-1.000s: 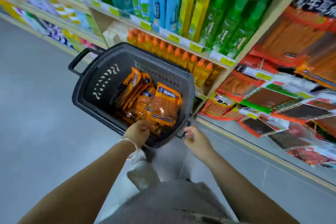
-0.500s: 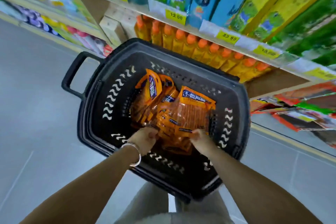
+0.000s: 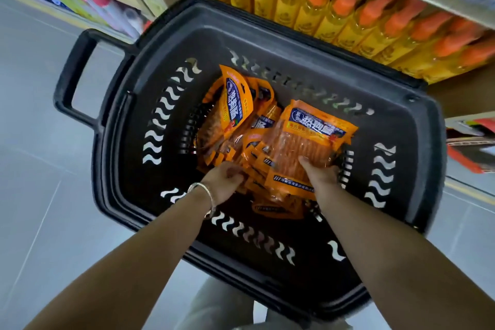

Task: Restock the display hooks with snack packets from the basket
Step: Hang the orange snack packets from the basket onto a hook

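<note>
Snack packets, your R fingers pinch top pkt, L fingers curl on pile, bottles crowd basket's far rim, floor open left

basket: black, slotted walls | snack packets: orange, heaped inside

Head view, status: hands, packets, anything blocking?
Left hand grips packet pile near edge; right hand grips top orange plastic snack packet. All inside black plastic basket. Nothing blocking.
</note>
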Available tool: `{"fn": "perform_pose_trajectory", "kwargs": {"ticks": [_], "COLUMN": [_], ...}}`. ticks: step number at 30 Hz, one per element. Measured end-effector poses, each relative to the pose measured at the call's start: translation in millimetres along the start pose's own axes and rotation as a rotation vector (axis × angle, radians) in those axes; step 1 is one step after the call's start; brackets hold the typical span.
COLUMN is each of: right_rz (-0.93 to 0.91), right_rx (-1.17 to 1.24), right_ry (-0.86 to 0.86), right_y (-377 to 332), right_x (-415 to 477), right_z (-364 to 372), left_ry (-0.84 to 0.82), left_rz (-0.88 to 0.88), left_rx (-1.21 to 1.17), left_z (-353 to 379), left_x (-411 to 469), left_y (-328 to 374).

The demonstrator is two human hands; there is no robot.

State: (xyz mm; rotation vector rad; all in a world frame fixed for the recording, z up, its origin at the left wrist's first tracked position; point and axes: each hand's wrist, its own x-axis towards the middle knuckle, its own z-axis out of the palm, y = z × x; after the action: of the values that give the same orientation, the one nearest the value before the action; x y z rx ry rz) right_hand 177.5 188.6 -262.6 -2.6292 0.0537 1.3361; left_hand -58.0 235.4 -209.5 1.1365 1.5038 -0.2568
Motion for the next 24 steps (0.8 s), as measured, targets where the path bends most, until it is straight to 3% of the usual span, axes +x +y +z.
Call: {"fn": "perform_pose_trajectory", "kwargs": {"ticks": [6, 13, 16, 19, 24], "right_rz": [-0.299, -0.502, -0.459, -0.401, -0.28], "right_rx": [0.209, 0.236, 0.104, 0.075, 0.093], "right_ry": [-0.029, -0.436, -0.55, -0.488, -0.124], "right_y": [12.3, 29.2, 29.8, 18.3, 11.5], "right_x": [-51.0, -91.8, -93.9, -81.5, -41.8], "right_z": [-7.6, -26.8, -17.0, -9.0, -4.5], "left_ry": [0.015, -0.062, 0.002, 0.15, 0.269], "left_rz": [-0.081, -0.064, -0.084, -0.111, -0.106], "left_rx": [-0.082, -0.407, -0.602, -0.593, -0.461], "left_z": [-2.7, -3.4, -2.9, -7.6, -13.7], "left_x": [-5.4, -16.3, -12.8, -7.0, -4.7], "left_y": [11.5, 18.1, 17.7, 13.2, 9.9]}}
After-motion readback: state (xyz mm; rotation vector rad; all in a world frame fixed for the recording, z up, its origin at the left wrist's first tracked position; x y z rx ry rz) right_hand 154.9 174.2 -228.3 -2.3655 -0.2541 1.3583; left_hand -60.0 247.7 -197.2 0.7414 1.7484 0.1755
